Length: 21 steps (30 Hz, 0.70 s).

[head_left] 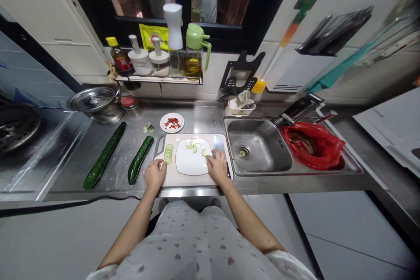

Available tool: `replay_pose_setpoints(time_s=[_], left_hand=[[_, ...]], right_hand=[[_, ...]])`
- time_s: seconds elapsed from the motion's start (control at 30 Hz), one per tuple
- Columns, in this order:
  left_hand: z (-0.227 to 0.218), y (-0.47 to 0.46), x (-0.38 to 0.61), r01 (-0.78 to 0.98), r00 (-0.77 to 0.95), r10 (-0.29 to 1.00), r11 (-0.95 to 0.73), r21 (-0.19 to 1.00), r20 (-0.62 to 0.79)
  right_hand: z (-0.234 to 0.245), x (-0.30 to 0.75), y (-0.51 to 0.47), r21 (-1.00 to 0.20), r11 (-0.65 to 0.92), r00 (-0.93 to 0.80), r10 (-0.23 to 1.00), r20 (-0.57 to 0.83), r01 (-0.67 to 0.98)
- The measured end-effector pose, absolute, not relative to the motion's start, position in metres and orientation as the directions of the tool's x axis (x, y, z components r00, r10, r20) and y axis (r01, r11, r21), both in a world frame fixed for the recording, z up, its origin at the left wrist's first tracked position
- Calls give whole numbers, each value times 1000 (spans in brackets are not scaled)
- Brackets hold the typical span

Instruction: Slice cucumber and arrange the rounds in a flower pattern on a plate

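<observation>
Cucumber slices (194, 145) lie in a small cluster toward 12 o'clock on a white plate (192, 165), which sits on the board (172, 179). At the plate's 2 o'clock edge, the right hand (217, 166) has its fingertips at one more slice (204, 152); whether they pinch it or only touch it, I cannot tell. A knife (218, 142) lies along the board at 2 o'clock, its handle running beneath that hand.

At 9 o'clock from the plate, an overlapping row (168, 153) of slices rests on the board. The left hand (155, 172) is at the row's 6 o'clock end, thumb and forefinger close together; I cannot tell if they grip the end slice.

Farther toward 9 o'clock lie a short cucumber (140, 160) and a long cucumber (105, 156). A dish (163, 126) of red bits (172, 123) stands at 11 o'clock, the sink (259, 140) at 3 o'clock.
</observation>
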<state>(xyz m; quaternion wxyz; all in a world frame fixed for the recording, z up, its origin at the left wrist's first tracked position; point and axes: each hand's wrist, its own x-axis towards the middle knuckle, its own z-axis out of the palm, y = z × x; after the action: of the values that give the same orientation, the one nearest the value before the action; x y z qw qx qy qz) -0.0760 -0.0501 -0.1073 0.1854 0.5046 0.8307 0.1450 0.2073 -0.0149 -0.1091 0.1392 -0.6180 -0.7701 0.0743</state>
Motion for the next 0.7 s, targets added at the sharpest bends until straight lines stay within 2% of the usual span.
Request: replay_pose_setpoints(time_s=[0.17,0.4,0.7], left_hand=[[-107,-50,-76,782,-425,890,451,430,-162],[-108,-53,-77,780,-422,894,441,444,-148],[-110,-52,-76,783,-426,894,442,438,-141]], right_hand=[[-108,206,-13,-289,221,-195,974,116,932],[-105,208,-4,-259,249,-249,968,33,933],[-107,204,-6,-288,224,-209,974,83,931]])
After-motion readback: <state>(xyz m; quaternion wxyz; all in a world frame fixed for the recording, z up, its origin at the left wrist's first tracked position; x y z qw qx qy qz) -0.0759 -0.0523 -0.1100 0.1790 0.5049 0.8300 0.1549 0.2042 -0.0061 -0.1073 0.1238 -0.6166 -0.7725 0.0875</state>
